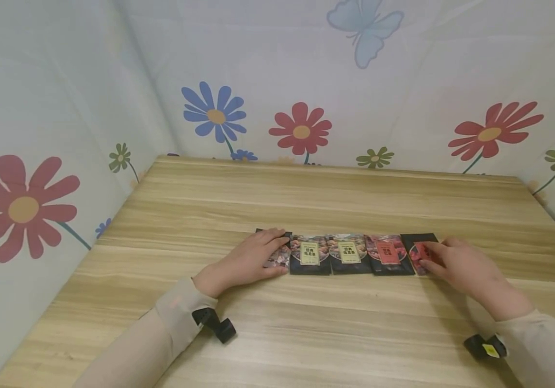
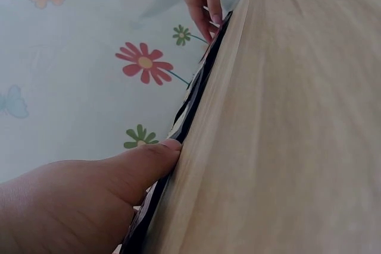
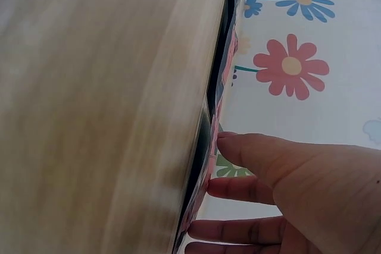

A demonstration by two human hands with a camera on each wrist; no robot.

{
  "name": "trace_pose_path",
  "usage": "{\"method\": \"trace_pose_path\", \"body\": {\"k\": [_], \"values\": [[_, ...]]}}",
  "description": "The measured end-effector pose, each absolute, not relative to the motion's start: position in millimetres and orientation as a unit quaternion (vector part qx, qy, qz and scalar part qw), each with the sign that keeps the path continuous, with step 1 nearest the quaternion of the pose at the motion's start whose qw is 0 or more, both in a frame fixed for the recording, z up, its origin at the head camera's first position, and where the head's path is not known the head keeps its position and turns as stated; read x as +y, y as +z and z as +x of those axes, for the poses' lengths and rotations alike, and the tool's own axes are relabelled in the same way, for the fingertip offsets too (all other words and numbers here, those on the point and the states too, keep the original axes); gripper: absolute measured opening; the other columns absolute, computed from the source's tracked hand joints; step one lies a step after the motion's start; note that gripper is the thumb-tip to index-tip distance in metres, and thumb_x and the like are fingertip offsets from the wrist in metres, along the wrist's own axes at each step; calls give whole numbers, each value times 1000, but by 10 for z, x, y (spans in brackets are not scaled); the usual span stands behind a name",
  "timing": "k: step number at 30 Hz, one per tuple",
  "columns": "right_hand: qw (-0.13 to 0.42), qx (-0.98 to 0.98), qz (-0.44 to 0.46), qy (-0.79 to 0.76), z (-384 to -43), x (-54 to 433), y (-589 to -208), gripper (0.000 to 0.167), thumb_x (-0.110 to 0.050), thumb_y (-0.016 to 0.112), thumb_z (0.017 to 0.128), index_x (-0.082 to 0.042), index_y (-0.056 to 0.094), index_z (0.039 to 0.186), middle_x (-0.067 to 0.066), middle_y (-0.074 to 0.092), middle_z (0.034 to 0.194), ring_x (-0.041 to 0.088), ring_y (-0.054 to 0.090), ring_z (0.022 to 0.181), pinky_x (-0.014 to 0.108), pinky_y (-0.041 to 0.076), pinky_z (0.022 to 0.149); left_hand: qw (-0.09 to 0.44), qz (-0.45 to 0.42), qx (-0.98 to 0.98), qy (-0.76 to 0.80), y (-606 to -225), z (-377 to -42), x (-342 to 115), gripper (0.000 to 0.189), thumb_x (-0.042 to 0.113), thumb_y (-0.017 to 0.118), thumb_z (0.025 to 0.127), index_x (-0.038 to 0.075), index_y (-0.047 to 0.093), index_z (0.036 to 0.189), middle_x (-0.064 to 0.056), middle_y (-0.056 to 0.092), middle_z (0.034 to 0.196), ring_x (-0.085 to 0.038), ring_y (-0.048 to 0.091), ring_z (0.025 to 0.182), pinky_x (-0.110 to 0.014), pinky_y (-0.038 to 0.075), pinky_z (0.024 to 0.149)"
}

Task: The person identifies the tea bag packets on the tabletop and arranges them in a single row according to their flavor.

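Several flat black packets lie side by side in a row on the wooden table. My left hand [image 1: 245, 260] rests on the leftmost packet [image 1: 281, 260], covering much of it; in the left wrist view its thumb [image 2: 156, 157] lies along the near edge. Beside it come two packets with pale yellow labels, one [image 1: 310, 254] and another [image 1: 349, 252], then a packet with a red label [image 1: 389, 253]. At the right end, my right hand [image 1: 469, 267] touches the last packet [image 1: 419, 238], also red-labelled, with thumb and fingers extended onto its face and partly hiding it.
The wooden table [image 1: 335, 323] reaches back to a white curtain [image 1: 403, 118] printed with flowers and a butterfly. Another side of the curtain [image 1: 64, 97] hangs along the table's left edge. Small black devices sit at the left cuff [image 1: 214, 324] and right cuff [image 1: 483, 346].
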State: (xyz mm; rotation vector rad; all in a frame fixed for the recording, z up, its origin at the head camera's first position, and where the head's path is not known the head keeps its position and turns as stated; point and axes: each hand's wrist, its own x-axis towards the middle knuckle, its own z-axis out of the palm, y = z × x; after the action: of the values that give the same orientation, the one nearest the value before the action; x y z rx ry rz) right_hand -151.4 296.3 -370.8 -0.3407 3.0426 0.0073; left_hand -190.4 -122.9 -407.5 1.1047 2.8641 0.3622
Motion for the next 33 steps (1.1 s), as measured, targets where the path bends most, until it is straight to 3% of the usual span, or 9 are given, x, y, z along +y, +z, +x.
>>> {"method": "trace_pose_path", "body": {"k": [20, 25, 33], "values": [[36, 992, -119, 0, -1503, 2924, -3659, 50, -36, 66, 88, 0, 61, 123, 26, 61, 100, 38, 62, 82, 57, 53, 71, 36, 357, 928, 104, -4027, -1941, -1214, 75, 52, 58, 90, 2, 41, 143, -16, 33, 155, -32, 31, 144, -47, 24, 121], [39, 992, -116, -8, -1538, 2898, -3651, 51, -37, 67, 88, 0, 61, 123, 27, 61, 104, 35, 61, 82, 56, 54, 71, 34, 351, 930, 102, -4038, -1955, -1229, 75, 53, 59, 90, 2, 42, 143, -16, 33, 154, -33, 29, 145, -47, 23, 121], [9, 989, -143, -25, -1537, 2841, -3632, 52, -35, 67, 88, 1, 60, 126, 29, 60, 118, 45, 59, 104, 61, 50, 86, 35, 348, 931, 109, -4058, -1946, -1218, 77, 51, 60, 89, 0, 40, 144, -18, 33, 154, -33, 28, 145, -47, 23, 121]]}}
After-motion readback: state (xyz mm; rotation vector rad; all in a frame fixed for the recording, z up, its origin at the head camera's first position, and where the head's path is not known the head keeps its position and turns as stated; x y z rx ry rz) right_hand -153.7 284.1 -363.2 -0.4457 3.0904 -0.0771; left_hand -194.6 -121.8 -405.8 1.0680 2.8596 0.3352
